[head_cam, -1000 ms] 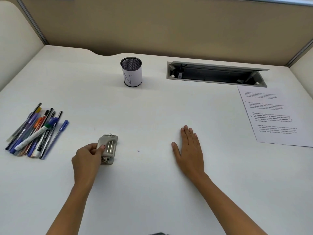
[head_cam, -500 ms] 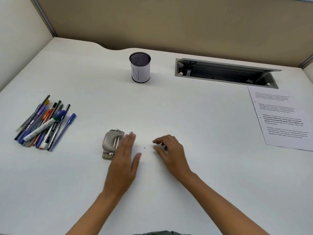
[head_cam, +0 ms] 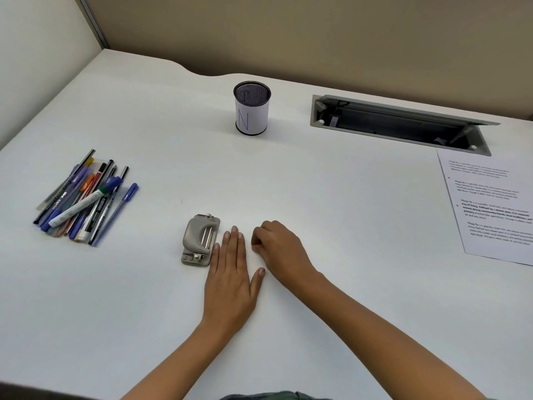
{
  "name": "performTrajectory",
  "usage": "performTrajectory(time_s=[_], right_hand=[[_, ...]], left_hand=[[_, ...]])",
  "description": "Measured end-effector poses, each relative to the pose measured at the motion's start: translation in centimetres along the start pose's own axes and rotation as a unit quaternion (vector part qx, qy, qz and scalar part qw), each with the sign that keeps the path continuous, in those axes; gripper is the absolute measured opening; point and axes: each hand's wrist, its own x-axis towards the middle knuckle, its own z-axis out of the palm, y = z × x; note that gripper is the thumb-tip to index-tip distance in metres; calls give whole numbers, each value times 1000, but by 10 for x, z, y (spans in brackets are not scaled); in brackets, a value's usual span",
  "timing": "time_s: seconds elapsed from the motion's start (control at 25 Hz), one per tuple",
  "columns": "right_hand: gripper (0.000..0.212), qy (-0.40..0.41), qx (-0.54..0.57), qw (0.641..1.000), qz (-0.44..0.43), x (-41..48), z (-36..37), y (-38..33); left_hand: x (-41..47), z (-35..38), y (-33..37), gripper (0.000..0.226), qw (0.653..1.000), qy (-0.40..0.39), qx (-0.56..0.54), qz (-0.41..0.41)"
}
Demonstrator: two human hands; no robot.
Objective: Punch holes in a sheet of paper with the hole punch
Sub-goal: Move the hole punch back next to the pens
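Resting flat, left hand [head_cam: 230, 284] fingers [head_cam: 234, 243] extended, right hand [head_cam: 281, 249] apparently curled.

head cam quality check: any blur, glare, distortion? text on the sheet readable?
Head view: even soft light, faint shadows, no glare on the desk; wide-angle bending at the edges; hands and hole punch fairly sharp; print on the paper too small to read.

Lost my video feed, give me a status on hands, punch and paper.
Left hand flat, empty, beside hole punch. Right hand curled on desk, contents unclear. Paper untouched, far right. Nothing between.
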Motion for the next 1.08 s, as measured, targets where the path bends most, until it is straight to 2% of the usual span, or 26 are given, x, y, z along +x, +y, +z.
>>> performTrajectory(time_s=[0.28, 0.4, 0.48, 0.64, 0.76, 0.84, 1.08], right_hand=[[22, -70, -54, 995, 54, 5, -3, -3], [16, -58, 93, 988, 106, 3, -11, 6], [11, -22, 222, 960, 169, 3, -20, 16], [7, 35, 287, 930, 227, 22, -41, 36], [9, 71, 352, 908, 218, 57, -65, 39], [8, 110, 363, 905, 192, 88, -84, 36], [22, 220, 266, 931, 121, 200, -126, 21]], left_hand=[[0, -2, 1, 71, 1000, -10, 1, -9], [0, -2, 1, 72, 1000, -11, -10, -7], [-1, -3, 1, 72, 1000, -12, -14, -8], [0, -4, 1, 73, 999, -14, -28, -12], [-1, -3, 1, 73, 999, -13, -35, -12], [-1, -3, 2, 72, 999, -12, -41, -15], [0, -2, 2, 71, 999, -12, -35, -14]])
